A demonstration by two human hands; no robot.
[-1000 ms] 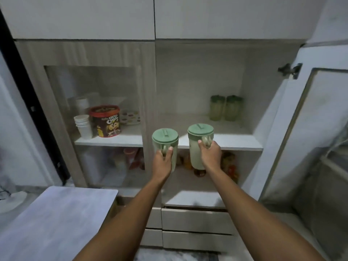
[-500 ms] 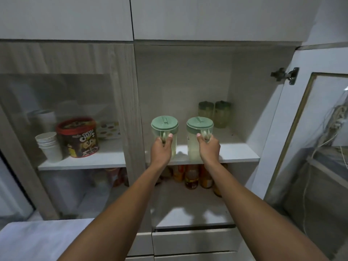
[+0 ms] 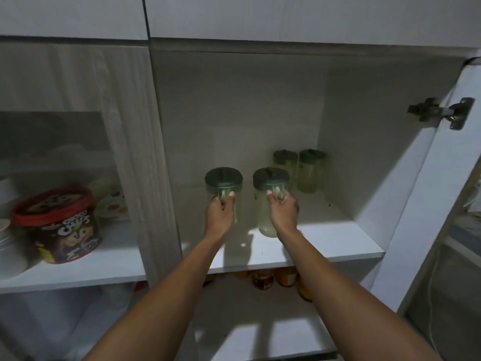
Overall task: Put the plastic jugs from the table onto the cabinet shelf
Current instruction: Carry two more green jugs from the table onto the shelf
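Behind the glass door at 9 o'clock: stack of cups (image 3: 4, 241) at the far left edge, then a cereal tub (image 3: 58, 225) w/ red lid, both on the left shelf section. Left hand (image 3: 220, 217) is wrapped around the handle of the left jug (image 3: 223, 183), green lid, upright, inside the open compartment. Whether its base touches the shelf (image 3: 338, 243): cannot tell, hand covers it. Right hand (image 3: 283, 211) is closed on the handle of the right jug (image 3: 270, 183), upright, base at or just above the shelf board. At 1 o'clock from it, two more jugs (image 3: 299, 168) stand side by side at the rear. Bottles (image 3: 263, 278) show below the shelf. Hinge (image 3: 440, 112) and open door (image 3: 429, 204) at 3 o'clock
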